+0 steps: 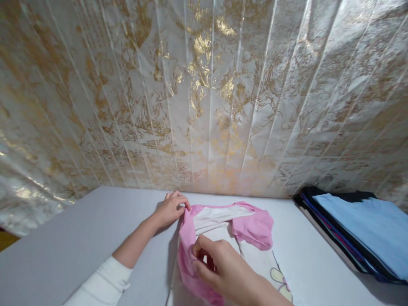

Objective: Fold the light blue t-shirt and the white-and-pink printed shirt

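Lying on: the pink and white shirt (223,229) rests on the pale table (79,238), near the back edge below the gold-patterned wall covering (204,93), partly folded over itself.
Feel of the cloth: probably light, soft and limp; it should crumple and slide on the smooth top rather than hold a shape, and nothing about it looks fragile.
Where to take hold: seams and edges look best, such as the pink collar edge and sleeve hem, where doubled cloth gives a firmer pinch.
Left hand (170,209): fingers curled nearly closed, pinching the pink edge at the shirt's far left corner; white sleeve (102,284) on the forearm.
Right hand (223,267): fingers bent close together, thumb against them, gripping a pink fold near the front.
Nearby: a stack of folded clothes (360,229), light blue on top, well apart at the right.
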### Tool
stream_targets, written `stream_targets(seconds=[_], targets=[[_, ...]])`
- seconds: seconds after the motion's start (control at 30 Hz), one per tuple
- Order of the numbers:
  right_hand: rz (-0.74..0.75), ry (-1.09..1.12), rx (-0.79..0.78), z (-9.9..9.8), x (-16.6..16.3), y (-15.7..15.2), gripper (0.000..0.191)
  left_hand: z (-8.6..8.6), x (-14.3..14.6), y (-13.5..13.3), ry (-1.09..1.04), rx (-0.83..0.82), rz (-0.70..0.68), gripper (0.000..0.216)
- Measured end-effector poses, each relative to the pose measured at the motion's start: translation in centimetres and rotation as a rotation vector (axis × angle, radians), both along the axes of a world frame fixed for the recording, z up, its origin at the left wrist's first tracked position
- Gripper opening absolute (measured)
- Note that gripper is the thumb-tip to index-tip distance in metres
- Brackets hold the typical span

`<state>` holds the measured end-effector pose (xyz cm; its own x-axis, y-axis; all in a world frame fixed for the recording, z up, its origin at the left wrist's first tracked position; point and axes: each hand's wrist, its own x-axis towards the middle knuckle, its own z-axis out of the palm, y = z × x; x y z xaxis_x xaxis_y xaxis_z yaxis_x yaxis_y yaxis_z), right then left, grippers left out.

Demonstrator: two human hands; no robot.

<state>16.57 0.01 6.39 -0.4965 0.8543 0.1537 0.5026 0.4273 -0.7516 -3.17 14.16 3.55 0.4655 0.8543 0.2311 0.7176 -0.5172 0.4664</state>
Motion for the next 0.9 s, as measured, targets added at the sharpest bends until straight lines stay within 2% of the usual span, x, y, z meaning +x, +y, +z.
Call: stream_targets(seconds=[0.13, 0.2, 0.27, 0.33, 0.43, 0.5, 0.63, 0.77, 0.9], targets=[[-0.101, 0.074, -0.072, 1.6, 1.3, 0.2, 0.005, 1.6, 1.1, 1.4, -0.025, -0.033, -0.004, 0.026], [-0.144, -0.049, -0.091, 2.3, 2.6, 0.8, 0.006, 2.3, 1.9, 2.1, -0.034, -0.058, -0.032, 0.030], [-0.172, -0.261, -0.145, 2.4, 4.3, 2.0, 0.010, 2.6, 2.6, 2.6, -0.019, -0.084, -0.044, 0.031], [-0.276, -0.425, -0.103, 2.0, 6.4, 3.8, 0.016, 2.5, 2.8, 2.7, 0.029, -0.109, -0.009, 0.025], [-0.556, -0.579, 0.108, 0.5, 9.6, 7.3, 0.019, 1.7, 2.7, 2.4, 0.130, -0.154, 0.110, 0.010], [-0.677, -0.687, 0.135, -0.6, 11.4, 9.4, 0.021, 1.2, 2.7, 2.2, 0.189, -0.189, 0.170, 0.016], [-0.726, -0.757, 0.103, -2.3, 13.0, 11.6, 0.012, 1.2, 3.3, 2.5, 0.224, -0.213, 0.211, 0.021], [-0.810, -0.744, 0.151, -2.5, 13.6, 12.5, 0.021, 1.5, 4.2, 3.3, 0.162, -0.123, 0.309, 0.025], [-0.882, -0.713, 0.178, -2.9, 14.1, 13.4, 0.022, 1.2, 5.1, 3.9, 0.086, -0.013, 0.405, 0.017]])
